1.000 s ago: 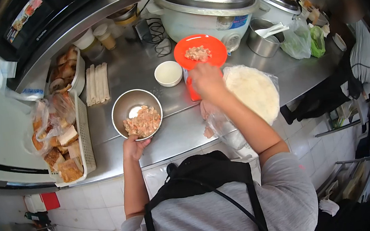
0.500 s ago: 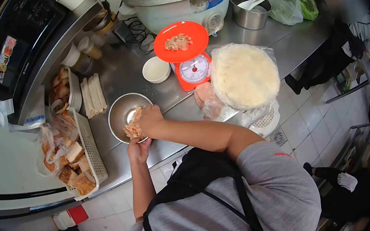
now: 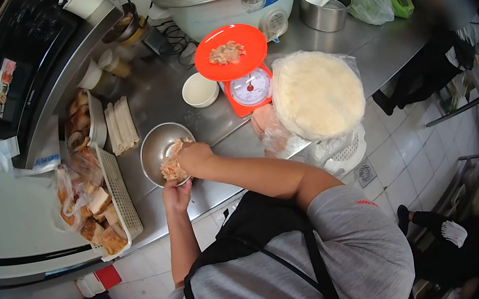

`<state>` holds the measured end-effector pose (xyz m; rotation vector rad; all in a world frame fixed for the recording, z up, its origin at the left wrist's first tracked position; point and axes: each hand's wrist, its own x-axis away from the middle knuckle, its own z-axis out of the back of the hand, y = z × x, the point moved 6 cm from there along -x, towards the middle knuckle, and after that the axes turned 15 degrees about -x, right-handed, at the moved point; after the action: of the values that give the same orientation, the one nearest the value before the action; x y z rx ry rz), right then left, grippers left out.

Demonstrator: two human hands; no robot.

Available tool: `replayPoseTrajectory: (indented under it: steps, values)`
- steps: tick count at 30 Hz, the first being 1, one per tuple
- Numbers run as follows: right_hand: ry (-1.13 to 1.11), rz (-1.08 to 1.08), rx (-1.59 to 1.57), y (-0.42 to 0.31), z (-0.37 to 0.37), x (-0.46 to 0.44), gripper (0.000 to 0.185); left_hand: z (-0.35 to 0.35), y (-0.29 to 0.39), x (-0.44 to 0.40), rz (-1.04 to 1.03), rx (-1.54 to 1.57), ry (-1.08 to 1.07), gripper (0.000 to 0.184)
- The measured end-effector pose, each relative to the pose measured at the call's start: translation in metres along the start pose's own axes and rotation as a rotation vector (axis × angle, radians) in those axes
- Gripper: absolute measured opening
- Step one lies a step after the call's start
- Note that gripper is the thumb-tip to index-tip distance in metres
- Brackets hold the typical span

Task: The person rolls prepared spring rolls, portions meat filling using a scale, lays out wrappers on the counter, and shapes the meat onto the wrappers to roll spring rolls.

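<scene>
A steel mixing bowl (image 3: pixel 151 150) holds a pinkish, chunky meat filling (image 3: pixel 172 169). My left hand (image 3: pixel 177 196) grips the near rim of this bowl, thumb and fingers closed on it. Inside the bowl, my right hand (image 3: pixel 195 156) is curled into the filling, its fingertips hidden. Beyond them stands a red kitchen scale (image 3: pixel 243 108) with a round dial. Its red plate (image 3: pixel 253 43) carries a small heap of similar filling. A white bowl (image 3: pixel 200 90) is just left of the scale. Right of it lies a stack of round pale wrappers (image 3: pixel 318 95) in clear plastic.
On the left are several rolled wrappers (image 3: pixel 121 125) and a cream basket (image 3: pixel 122 191) of browned food pieces and plastic bags. A large rice cooker (image 3: pixel 222 11) and a steel pot (image 3: pixel 325 18) stand behind. Another person's dark-clothed leg (image 3: pixel 422 76) shows at right.
The camera view has shifted slightly. My right hand has moved a little within the bowl, reaching deeper into the filling; my left hand keeps its grip on the rim.
</scene>
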<state>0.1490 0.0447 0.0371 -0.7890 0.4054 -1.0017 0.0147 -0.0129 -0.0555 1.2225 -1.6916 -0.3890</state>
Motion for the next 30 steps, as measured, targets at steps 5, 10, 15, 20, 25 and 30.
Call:
replayPoseTrajectory:
  steps: [5,10,15,20,25,30]
  values:
    - [0.189,0.081,-0.031,0.008,0.001,0.004,0.022,-0.001,0.002,0.0,0.017,0.063,-0.068,0.052]
    - [-0.022,0.041,-0.139,0.017,0.005,-0.007,0.024,0.001,0.0,-0.001,0.024,0.036,-0.061,0.052]
    - [-0.226,0.159,-0.56,0.034,0.029,-0.03,0.018,0.003,0.002,0.002,0.027,0.055,-0.06,0.051]
    - [0.204,0.289,-0.688,0.043,0.182,-0.016,0.036,-0.003,0.003,0.007,0.018,0.038,-0.064,0.05]
    - [0.466,-0.14,-0.192,0.076,0.282,0.008,0.034,0.003,0.002,0.003,0.026,0.043,-0.043,0.05]
    - [0.813,0.001,-0.07,0.094,0.286,0.013,0.018,0.001,0.002,0.004,0.025,0.037,-0.066,0.05]
